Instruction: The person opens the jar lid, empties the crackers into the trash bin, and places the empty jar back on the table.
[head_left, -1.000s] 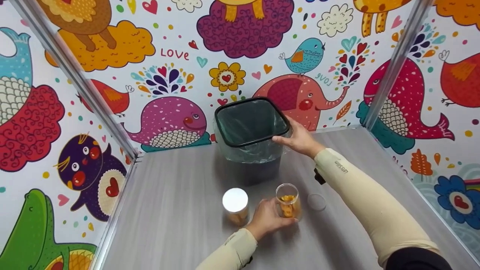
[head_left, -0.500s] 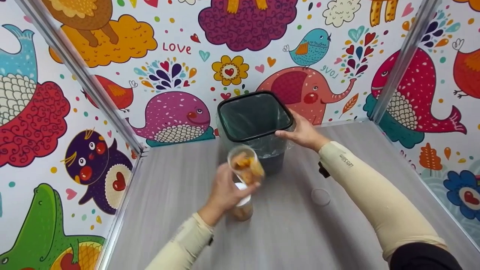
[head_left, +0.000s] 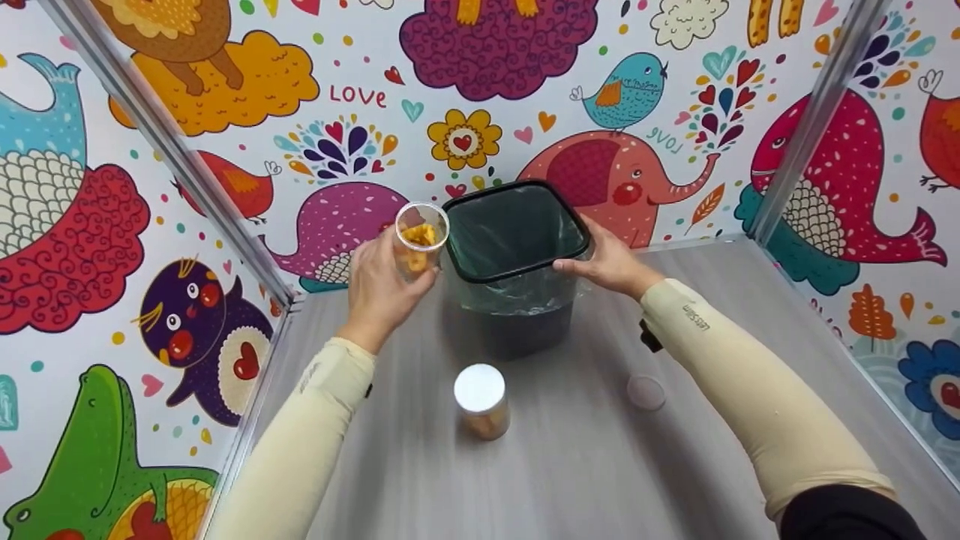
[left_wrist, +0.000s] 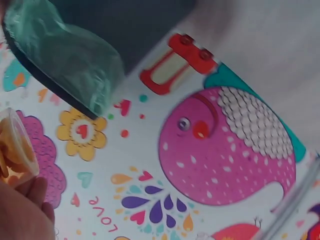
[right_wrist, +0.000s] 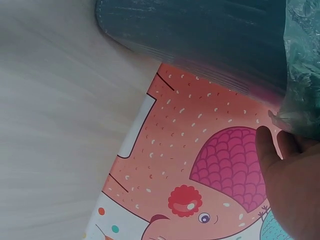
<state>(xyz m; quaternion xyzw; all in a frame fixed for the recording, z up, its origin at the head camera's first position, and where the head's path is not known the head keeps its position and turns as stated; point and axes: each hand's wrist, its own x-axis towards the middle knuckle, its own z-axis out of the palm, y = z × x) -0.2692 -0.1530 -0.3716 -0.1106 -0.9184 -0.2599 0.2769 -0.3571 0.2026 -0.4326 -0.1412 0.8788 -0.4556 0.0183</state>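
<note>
A clear plastic jar [head_left: 421, 238] with orange snack pieces inside is gripped by my left hand [head_left: 386, 289], uncapped and raised beside the left of the bin's rim. In the left wrist view, part of the jar [left_wrist: 17, 147] and the curled fingers [left_wrist: 37, 192] show at the left edge. My right hand [head_left: 611, 262] holds the dark trash bin [head_left: 517, 330] at its right front corner, thumb on the black rim and fingers along the outer side. A thin clear bag [head_left: 510, 296] lines the bin and hangs over its rim. The bin's bottom inside is hard to see.
A second jar [head_left: 486, 420] with a white lid stands upright on the grey table [head_left: 570, 465], in front of the bin. Right of it lies a round clear lid [head_left: 646, 393]. Patterned walls [head_left: 465, 67] enclose the back and both sides.
My left hand has lifted the open jar off the table and carried it left and up, past the lidded jar, to beside the bin. The right hand has stayed on the bin.
</note>
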